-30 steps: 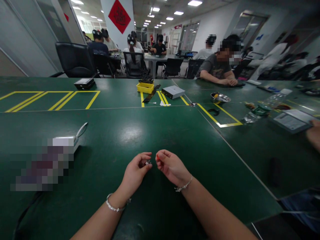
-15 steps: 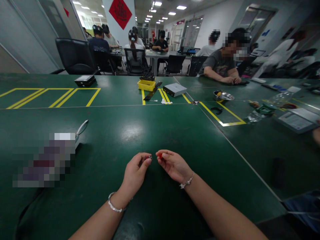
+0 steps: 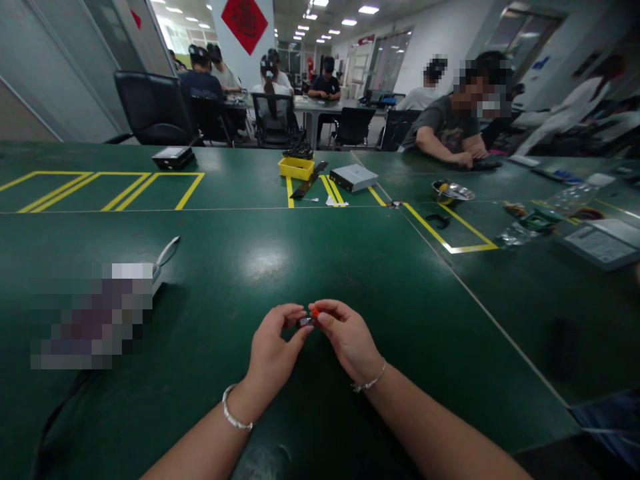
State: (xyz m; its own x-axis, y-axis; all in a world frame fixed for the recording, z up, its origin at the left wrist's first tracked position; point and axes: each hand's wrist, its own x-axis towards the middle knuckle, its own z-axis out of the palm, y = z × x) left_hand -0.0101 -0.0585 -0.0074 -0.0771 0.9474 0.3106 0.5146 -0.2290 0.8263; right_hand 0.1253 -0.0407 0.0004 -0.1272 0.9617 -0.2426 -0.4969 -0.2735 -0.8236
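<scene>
Both my hands meet over the near middle of the green table (image 3: 350, 260). My left hand (image 3: 275, 350) pinches a small dark metal part (image 3: 304, 322) between thumb and fingers. My right hand (image 3: 347, 337) pinches a small red-orange piece (image 3: 315, 312) at its fingertips. The two pieces touch or nearly touch between my fingertips; I cannot tell whether they are joined. Each wrist wears a silver bracelet.
A white box with a cable (image 3: 135, 272) lies at the left, next to a blurred patch. Farther back sit a yellow bin (image 3: 297, 167), a grey flat box (image 3: 353, 177), a black device (image 3: 171, 157) and a metal bowl (image 3: 447, 192). People sit at tables beyond.
My hands, slightly apart before, have come together, so the metal part and the red-orange piece now meet. The camera view has shifted a little.
</scene>
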